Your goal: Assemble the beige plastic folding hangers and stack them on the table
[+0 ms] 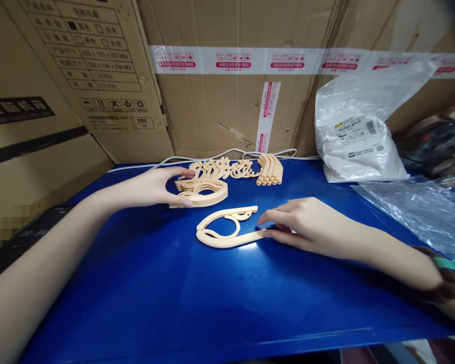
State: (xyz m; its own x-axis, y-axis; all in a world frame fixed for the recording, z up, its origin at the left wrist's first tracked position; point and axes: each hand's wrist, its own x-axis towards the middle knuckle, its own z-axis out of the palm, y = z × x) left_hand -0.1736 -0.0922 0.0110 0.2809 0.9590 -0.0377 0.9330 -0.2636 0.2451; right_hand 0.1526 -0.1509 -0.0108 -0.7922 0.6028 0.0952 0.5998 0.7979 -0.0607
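Observation:
A cream plastic folding hanger (220, 242) lies folded on the blue tabletop, its two arms curving together on the left. My right hand (307, 225) has its thumb and fingertips at the free end of the nearer arm. Farther back, several folded hangers (212, 199) of the same kind are piled in a neat stack. Around the left end of that stack sits my left hand (159, 187), thumb on the near side and fingers on the far side. Behind it lie loose cream hook pieces (223, 167) and a row of curved hanger arms (271, 169).
Cardboard boxes (227, 101) wall off the back and left. A white plastic bag (358, 141) with a label stands at the back right, near clear plastic film (420, 212). A white cable (231, 151) runs along the rear edge of the blue table (197, 303).

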